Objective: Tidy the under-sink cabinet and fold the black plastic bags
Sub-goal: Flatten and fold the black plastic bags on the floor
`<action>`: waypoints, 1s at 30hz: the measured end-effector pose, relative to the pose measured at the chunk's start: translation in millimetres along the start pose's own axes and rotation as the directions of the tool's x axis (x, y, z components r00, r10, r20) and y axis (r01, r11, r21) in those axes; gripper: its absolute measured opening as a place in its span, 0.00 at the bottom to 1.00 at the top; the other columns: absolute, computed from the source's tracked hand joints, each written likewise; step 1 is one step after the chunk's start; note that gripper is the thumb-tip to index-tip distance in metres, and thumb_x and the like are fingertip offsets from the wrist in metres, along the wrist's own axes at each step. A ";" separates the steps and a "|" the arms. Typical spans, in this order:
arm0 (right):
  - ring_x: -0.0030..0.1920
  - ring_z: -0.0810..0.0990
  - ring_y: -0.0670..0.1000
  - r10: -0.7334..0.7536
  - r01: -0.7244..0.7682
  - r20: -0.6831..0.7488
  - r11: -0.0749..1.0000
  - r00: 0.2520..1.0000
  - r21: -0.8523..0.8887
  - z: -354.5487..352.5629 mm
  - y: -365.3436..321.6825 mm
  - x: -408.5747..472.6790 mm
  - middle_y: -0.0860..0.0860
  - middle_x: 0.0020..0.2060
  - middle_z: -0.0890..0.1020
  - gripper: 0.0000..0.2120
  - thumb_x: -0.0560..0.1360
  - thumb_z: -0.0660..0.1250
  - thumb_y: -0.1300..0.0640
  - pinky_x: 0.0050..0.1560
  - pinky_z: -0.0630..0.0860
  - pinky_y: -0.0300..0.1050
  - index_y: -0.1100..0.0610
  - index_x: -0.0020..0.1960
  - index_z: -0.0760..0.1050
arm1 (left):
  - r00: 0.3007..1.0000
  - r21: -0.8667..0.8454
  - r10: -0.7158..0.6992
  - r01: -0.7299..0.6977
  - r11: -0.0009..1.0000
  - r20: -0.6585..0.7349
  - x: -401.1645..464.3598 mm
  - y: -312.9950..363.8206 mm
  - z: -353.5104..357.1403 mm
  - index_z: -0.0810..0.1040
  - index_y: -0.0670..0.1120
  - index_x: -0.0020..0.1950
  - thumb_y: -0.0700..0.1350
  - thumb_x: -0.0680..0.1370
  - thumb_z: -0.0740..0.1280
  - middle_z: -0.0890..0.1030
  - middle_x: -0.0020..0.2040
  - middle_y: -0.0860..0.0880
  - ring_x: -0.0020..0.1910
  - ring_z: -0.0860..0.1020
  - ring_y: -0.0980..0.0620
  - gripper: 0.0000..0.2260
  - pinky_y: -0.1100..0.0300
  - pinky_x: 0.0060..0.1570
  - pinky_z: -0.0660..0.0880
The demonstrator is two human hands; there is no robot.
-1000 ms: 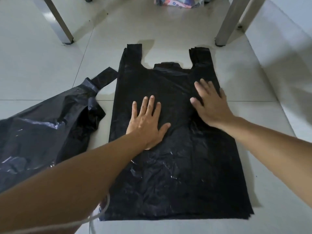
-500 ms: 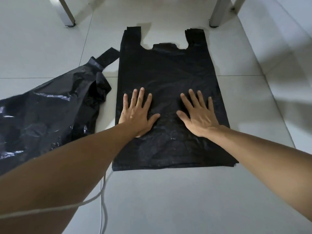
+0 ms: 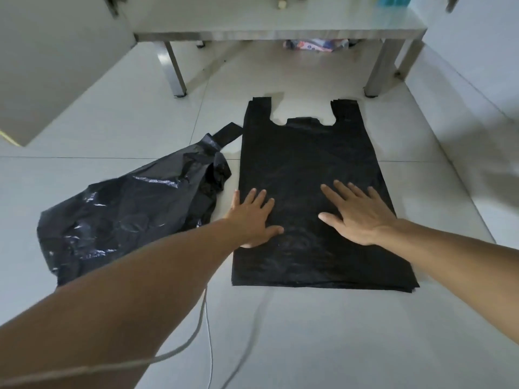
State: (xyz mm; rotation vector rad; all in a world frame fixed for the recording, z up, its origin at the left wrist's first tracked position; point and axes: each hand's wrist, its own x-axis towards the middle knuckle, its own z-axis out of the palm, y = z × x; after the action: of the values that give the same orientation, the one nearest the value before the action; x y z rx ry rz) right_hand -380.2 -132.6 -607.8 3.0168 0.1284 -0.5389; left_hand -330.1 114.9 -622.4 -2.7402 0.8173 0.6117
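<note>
Both hands are flat on the black bag (image 3: 306,153), which is spread on the tile floor (image 3: 337,332), fingers straight and gripping nothing. Compared to half a second ago, the left hand (image 3: 252,217) has slid out to the bag's left edge, pinky hanging off onto the tile, and the right hand (image 3: 358,213) has drifted toward the right edge, so they're spread wider now. The crumpled second bag (image 3: 126,217) sits just left of the left hand, same spot. The view has tipped up too, so the metal table (image 3: 280,35) beyond the fingertips shows.
</note>
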 end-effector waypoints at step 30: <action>0.53 0.80 0.59 -0.507 0.509 -0.099 0.861 0.856 -0.005 -40.2 -306.8 64.4 0.52 0.61 0.73 0.19 0.78 0.65 0.53 0.51 0.78 0.54 0.54 0.67 0.66 | 0.457 -0.635 -0.544 0.748 -0.194 0.704 -228.6 -237.9 85.2 0.75 0.45 0.55 0.41 0.75 0.71 0.70 0.63 0.42 0.60 0.74 0.33 0.10 0.38 0.54 0.76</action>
State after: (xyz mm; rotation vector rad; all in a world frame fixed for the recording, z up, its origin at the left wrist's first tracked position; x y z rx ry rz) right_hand -335.5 180.3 -610.5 3.0125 0.9548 -0.4201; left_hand -397.7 445.6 -575.3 -3.1456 -1.7638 1.2939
